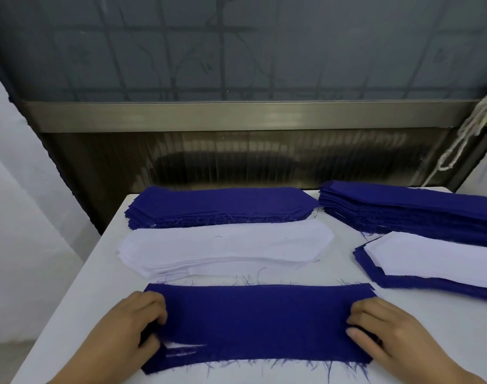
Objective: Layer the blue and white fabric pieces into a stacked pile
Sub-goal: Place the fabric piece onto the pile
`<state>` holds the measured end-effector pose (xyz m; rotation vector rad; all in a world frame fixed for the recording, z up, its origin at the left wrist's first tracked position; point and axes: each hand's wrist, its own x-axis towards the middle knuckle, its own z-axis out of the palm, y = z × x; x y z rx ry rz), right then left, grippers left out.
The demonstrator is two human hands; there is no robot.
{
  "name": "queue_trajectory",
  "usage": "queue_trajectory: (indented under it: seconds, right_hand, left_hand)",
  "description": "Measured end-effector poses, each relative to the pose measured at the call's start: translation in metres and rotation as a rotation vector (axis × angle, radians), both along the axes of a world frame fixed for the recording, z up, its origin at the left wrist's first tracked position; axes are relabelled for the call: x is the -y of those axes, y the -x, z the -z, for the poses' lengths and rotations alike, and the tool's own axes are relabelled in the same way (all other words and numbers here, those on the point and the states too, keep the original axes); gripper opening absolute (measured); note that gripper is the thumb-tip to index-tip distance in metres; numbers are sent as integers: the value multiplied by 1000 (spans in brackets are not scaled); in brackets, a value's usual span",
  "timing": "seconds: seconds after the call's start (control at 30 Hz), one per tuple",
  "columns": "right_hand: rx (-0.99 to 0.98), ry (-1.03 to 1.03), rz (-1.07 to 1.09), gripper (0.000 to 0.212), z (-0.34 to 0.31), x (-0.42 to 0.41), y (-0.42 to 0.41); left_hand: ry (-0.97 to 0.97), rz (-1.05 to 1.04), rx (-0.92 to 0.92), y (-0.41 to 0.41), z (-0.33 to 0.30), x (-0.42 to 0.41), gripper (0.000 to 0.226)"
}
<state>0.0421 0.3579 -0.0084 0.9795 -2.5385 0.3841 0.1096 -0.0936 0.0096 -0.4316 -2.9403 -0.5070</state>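
Note:
A blue fabric piece [257, 325] lies flat on the white table near its front edge, with a sliver of white fabric [181, 349] showing under its left end. My left hand [134, 324] grips the piece's left end with curled fingers. At the other end, my right hand [386, 328] pinches the fabric between thumb and fingers. Behind it lies a stack of white pieces [223, 246], and behind that a stack of blue pieces [220, 205].
At the right sit a tall blue stack [408, 212] and a layered pile of blue topped with white [436, 261]. The white table [79, 286] ends at a dark window wall behind. A white cord [469, 128] hangs at the far right.

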Motion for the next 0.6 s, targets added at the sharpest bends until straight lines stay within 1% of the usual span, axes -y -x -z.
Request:
queue_trajectory:
  seconds: [0.03,0.07,0.13,0.17,0.2,0.27,0.4,0.43,0.47,0.5,0.6]
  right_hand:
    - [8,-17,12,39,-3,1,3]
    - [14,-38,28,35,-5,2,7]
    - [20,-90,65,28,-10,7,15]
    - [33,-111,80,27,-13,11,19]
    - [57,-121,91,27,-16,16,24]
    - [94,-91,96,27,-22,30,33]
    - [127,56,51,9,-34,63,64]
    - [145,88,53,4,-36,70,74]
    - [171,110,65,3,-38,76,85]
    - [194,119,80,7,-39,81,95]
    - [261,79,109,15,-36,93,122]
  left_hand:
    - [23,-7,41,1,-1,5,8]
    - [39,-13,94,3,-2,10,11]
    - [38,-13,168,11,-4,12,28]
    - [35,-23,166,16,-6,8,33]
    - [36,-38,150,22,-7,2,34]
    - [56,-49,93,35,-8,-15,26]
    - [-11,-36,-72,66,-14,-55,7]
    - [-33,-34,-107,76,-17,-64,6]
    - [-51,-30,-133,87,-18,-72,9]
    - [-66,-28,-146,98,-18,-79,13]
    - [-75,-47,-103,129,-15,-93,22]
